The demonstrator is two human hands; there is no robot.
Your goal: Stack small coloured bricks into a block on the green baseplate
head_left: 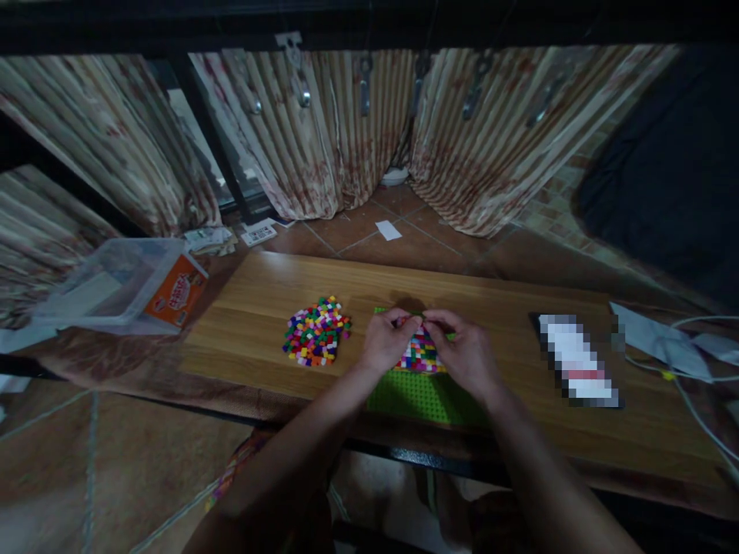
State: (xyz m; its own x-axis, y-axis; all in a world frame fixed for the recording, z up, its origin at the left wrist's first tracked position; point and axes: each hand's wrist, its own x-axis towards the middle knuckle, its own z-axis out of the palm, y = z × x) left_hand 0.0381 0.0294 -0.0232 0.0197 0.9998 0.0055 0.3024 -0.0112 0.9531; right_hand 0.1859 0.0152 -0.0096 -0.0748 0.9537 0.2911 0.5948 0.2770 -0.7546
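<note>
A green studded baseplate [420, 396] lies on the wooden board in front of me. Small multicoloured bricks [420, 354] are packed in rows on its middle part. My left hand [386, 340] is over the left side of these bricks, thumb and fingers pinched together. From the right, my right hand [469, 350] meets it at the far edge of the bricks, also pinched. The fingertips nearly touch, and whatever is between them is too small and hidden to name. Left of my left hand lies a loose pile of small coloured bricks [315, 332].
The wooden board [242, 331] spans a low table. A pixelated flat dark-edged object [577, 362] lies at right, near papers [658, 342] and white cables [684, 396]. At left stands a clear plastic bin [124, 285] with an orange box [178, 291]. Curtains [346, 138] hang behind.
</note>
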